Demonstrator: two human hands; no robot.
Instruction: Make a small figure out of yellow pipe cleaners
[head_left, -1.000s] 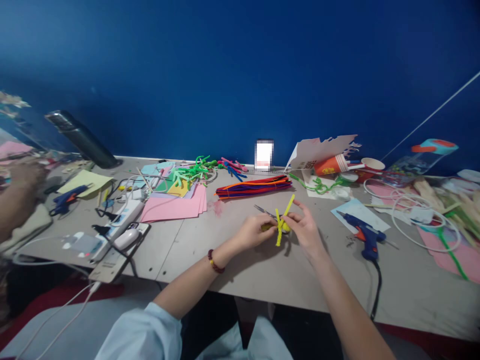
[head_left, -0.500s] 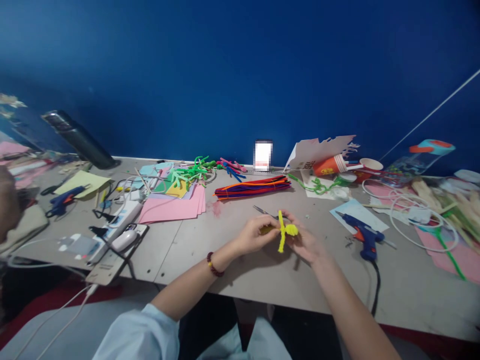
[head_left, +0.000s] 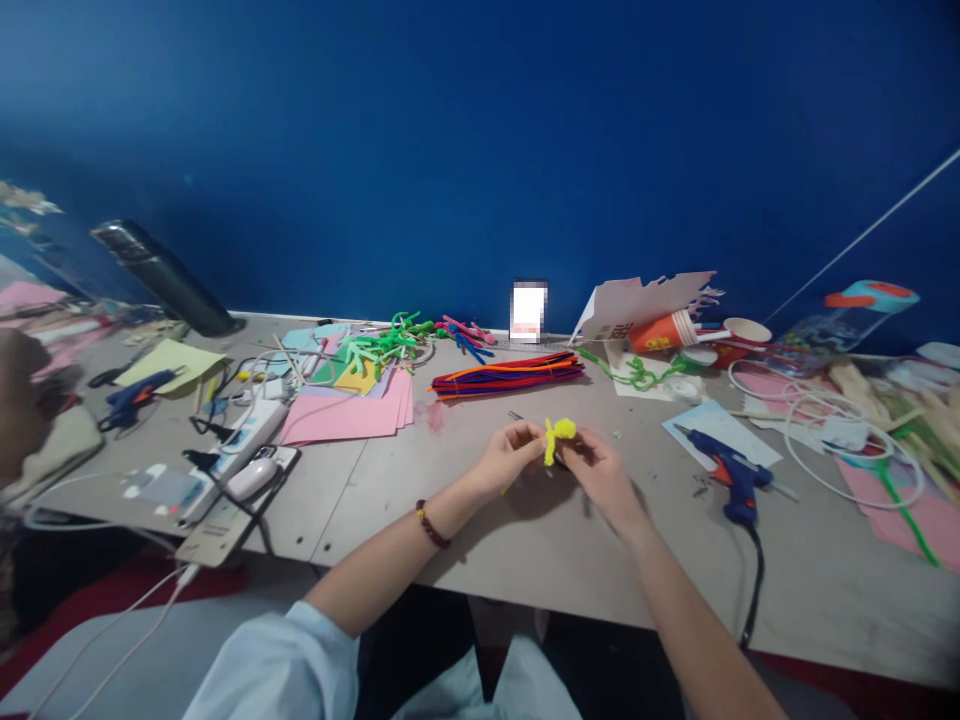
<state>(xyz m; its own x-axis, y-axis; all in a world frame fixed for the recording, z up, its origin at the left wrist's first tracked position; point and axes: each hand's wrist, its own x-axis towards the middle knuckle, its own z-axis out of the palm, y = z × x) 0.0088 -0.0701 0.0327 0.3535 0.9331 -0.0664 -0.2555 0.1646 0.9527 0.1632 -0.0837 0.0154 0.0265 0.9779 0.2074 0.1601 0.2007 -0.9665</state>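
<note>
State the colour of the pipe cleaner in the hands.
The pipe cleaner is bright yellow, in the head view.

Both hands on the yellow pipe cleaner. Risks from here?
1. The left hand and right hand pinch the yellow pipe cleaner close together; a wire end could prick a fingertip.
2. Scissors lie just behind the hands, mostly hidden; a hand reaching that way might hit the blades.
3. The blue glue gun lies beside the right forearm, with its cord over the table edge; an elbow could snag it.
</note>
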